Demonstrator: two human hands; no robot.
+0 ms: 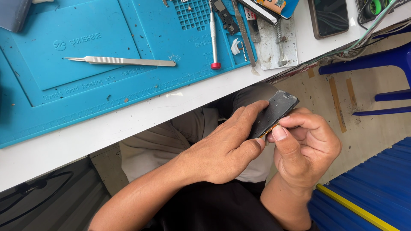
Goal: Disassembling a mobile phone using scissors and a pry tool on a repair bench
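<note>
My left hand [224, 147] and my right hand [306, 147] both grip a small dark phone screen panel [274, 112], held tilted over my lap below the table edge. The left index finger lies along its face and the left thumb presses its lower edge. My right thumb and fingers pinch the panel's near right corner. A thin orange strip shows at the panel's lower edge.
A blue repair mat [85, 64] lies on the white table [141, 117], with steel tweezers [122, 61] and a red-capped screwdriver [213, 36] on it. A metal plate [278, 42], a dark phone [329, 16] and cables [368, 32] sit at the far right. Blue chair legs [376, 62] stand beside me.
</note>
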